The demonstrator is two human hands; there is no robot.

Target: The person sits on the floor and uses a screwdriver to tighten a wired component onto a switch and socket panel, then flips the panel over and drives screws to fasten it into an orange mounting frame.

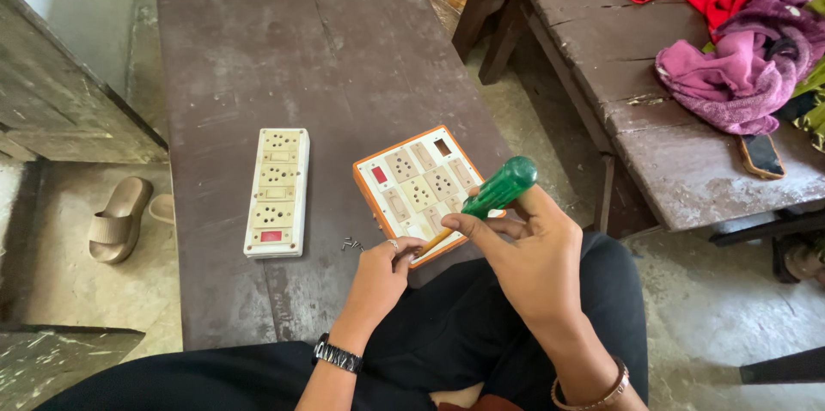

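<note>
A square switchboard [421, 183] with an orange rim, cream sockets and a red switch lies at the near edge of a dark wooden table [301, 59]. My right hand [524, 248] grips a green-handled screwdriver [498, 190], its shaft angled down towards the board's near corner. My left hand [388, 269] pinches at that same corner, fingers closed beside the screwdriver tip; what it holds is too small to tell. A few small screws [351, 245] lie on the table just left of it.
A long white extension board [277, 191] with sockets and a red switch lies to the left. A second table on the right carries a pile of red and purple clothes [739, 42] and a phone [760, 155]. A sandal [119, 218] sits on the floor at left.
</note>
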